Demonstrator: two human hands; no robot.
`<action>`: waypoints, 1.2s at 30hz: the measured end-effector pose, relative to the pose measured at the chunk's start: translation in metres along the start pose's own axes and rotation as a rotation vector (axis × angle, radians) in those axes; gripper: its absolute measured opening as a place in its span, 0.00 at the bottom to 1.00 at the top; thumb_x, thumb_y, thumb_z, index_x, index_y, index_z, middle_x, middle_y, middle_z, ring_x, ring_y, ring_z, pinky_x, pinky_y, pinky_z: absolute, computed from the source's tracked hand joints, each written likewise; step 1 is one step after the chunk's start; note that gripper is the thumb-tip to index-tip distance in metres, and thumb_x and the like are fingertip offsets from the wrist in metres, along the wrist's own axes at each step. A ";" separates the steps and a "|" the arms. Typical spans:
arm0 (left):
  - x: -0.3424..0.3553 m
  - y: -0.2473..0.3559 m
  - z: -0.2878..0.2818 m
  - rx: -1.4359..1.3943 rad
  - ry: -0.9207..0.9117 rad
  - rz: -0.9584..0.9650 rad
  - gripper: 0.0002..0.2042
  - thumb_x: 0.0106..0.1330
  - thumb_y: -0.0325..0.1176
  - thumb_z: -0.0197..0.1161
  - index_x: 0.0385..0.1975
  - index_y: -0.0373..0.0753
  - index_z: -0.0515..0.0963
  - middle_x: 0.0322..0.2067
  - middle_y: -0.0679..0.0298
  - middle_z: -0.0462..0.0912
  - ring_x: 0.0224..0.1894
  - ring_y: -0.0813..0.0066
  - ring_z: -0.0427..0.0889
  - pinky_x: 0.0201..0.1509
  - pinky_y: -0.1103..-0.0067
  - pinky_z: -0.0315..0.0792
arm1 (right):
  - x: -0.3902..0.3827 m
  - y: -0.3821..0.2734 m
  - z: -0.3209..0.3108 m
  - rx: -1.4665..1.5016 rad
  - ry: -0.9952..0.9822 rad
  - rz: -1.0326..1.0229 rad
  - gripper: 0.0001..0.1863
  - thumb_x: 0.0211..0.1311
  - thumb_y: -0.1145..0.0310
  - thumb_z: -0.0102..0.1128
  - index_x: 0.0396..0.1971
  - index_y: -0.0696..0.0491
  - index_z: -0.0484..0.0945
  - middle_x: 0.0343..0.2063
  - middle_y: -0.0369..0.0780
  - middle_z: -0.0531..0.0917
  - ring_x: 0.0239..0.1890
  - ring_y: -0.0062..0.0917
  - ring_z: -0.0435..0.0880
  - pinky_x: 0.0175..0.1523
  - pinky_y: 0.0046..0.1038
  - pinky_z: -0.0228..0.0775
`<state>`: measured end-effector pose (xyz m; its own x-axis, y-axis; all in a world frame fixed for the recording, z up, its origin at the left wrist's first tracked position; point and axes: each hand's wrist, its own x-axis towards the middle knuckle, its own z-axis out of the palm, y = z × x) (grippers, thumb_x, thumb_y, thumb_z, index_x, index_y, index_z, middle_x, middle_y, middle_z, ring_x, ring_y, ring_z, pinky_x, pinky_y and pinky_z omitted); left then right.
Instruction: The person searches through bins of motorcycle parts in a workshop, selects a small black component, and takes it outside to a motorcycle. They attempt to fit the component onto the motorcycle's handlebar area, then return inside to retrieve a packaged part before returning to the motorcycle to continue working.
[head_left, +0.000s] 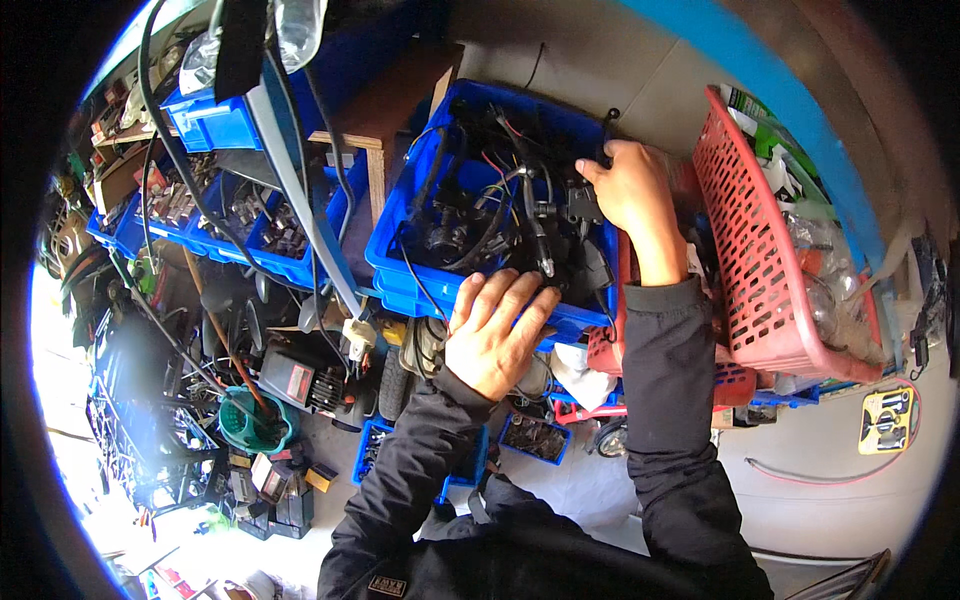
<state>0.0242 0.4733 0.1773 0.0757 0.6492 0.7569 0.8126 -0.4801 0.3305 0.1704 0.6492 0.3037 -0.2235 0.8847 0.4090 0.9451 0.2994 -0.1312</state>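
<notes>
A blue bin (pixel 388 258) heaped with dark parts and wires sits in the upper middle of the frame, on top of another blue bin (pixel 402 302). Among the heap are a silver lever (pixel 533 205), lying lengthwise near the middle, and a boxy black part (pixel 581 206) toward the right side.

The person's left hand (pixel 500 330) lies palm down across the bin's near edge, fingers long and slightly apart; whether they press or grip cannot be told. The right hand (pixel 630 195) is at the bin's right side, thumb out beside the black part and fingers bent; what it holds, if anything, cannot be told.

The step in hand looks like sorting through or steadying the bin's contents. A next move would seem to call for a firm hold and care with the tangled wires, which could snag.

To the right leans a red basket (pixel 738 230) of bagged items. Parts trays (pixel 300 268) stand at upper left, and a teal bucket (pixel 234 428) is below them.

The right fingertips and the left thumb are hidden, the dark parts merge into one another, glare washes out the far left, and the fisheye rim cuts off the edges.
</notes>
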 end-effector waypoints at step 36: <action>0.141 -0.137 -0.032 -0.533 -0.222 -0.434 0.14 0.71 0.36 0.62 0.48 0.37 0.89 0.40 0.60 0.91 0.48 0.72 0.87 0.58 0.76 0.76 | 0.000 -0.009 0.014 0.064 0.140 -0.080 0.16 0.67 0.65 0.70 0.44 0.63 0.84 0.50 0.58 0.85 0.57 0.53 0.84 0.61 0.46 0.76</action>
<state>-0.0951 0.6120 0.2569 -0.0279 0.9241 0.3810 0.4079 -0.3375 0.8484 0.1587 0.6519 0.2923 -0.2575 0.8001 0.5418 0.9076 0.3926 -0.1484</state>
